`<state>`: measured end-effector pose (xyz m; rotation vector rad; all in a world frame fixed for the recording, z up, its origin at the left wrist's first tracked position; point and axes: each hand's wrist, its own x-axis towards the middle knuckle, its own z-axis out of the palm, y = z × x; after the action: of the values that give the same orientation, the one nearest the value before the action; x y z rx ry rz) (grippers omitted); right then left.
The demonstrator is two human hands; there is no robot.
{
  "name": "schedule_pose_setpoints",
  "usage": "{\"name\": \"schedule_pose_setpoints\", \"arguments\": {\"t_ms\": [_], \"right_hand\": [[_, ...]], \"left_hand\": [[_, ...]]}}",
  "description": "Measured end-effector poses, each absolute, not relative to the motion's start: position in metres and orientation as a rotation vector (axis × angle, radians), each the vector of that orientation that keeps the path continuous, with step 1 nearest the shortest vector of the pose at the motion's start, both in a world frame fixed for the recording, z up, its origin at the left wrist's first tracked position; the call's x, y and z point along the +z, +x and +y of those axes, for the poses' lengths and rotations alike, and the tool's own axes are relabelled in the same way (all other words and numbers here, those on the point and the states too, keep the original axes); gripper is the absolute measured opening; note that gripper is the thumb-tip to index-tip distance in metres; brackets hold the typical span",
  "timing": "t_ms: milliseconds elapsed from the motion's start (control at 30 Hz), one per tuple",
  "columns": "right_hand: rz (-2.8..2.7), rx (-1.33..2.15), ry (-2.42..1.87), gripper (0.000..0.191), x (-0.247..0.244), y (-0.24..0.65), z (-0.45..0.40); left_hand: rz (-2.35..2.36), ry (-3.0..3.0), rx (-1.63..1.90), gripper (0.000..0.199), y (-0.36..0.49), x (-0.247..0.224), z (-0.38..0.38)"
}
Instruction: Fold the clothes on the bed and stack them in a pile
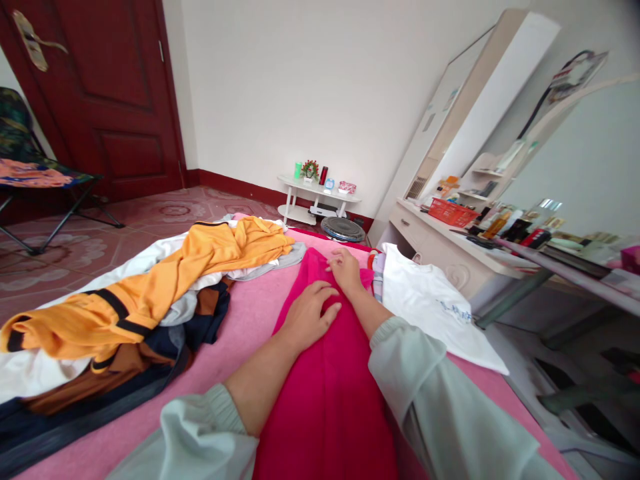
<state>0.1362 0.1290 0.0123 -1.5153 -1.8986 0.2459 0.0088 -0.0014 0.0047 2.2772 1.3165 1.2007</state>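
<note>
The bright pink garment (330, 400) lies lengthwise on the pink bedspread (245, 327) in front of you, its near end running out of view, so creases there could go unnoticed. Your left hand (311, 315) rests flat on it, fingers close together, thumb apart; pressing while dragging would likely ruck the cloth. Your right hand (346, 270) is farther up, near the far end, fingers curled; whether they pinch fabric, you can't tell. A wide sweep rightward could rumple the white shirt (425, 293); leftward, the orange top (215, 253).
</note>
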Motion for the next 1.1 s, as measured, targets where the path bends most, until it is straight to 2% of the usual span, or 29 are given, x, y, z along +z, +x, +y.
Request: {"name": "schedule_pose_setpoints", "arguments": {"t_ms": [67, 167, 300, 467, 667, 900, 1100], "right_hand": [[-1.977, 0.309, -1.451, 0.044, 0.01, 0.138, 0.124], [-2.291, 0.292, -1.499, 0.049, 0.004, 0.142, 0.115], [-2.493, 0.285, -1.645, 0.056, 0.004, 0.142, 0.104], [-2.323, 0.167, -1.565, 0.057, 0.007, 0.147, 0.061], [-2.543, 0.323, -1.443, 0.062, 0.009, 0.176, -0.031], [-2.563, 0.46, -1.311, 0.056, 0.022, 0.195, -0.114], [-2.495, 0.557, -1.112, 0.037, 0.029, 0.228, -0.166]], "left_hand": [[1.506, 2.226, 1.224, 0.034, 0.008, 0.003, 0.002], [1.713, 2.24, 1.068, 0.033, 0.008, -0.001, 0.007], [1.808, 2.249, 0.916, 0.033, 0.006, -0.005, 0.009], [1.695, 2.099, 1.046, 0.033, -0.004, -0.012, 0.018], [1.466, 1.872, 1.236, 0.042, -0.016, -0.018, 0.032], [1.149, 1.734, 1.241, 0.053, -0.036, -0.01, 0.019], [0.971, 1.705, 1.157, 0.054, -0.074, -0.014, -0.026]]}}
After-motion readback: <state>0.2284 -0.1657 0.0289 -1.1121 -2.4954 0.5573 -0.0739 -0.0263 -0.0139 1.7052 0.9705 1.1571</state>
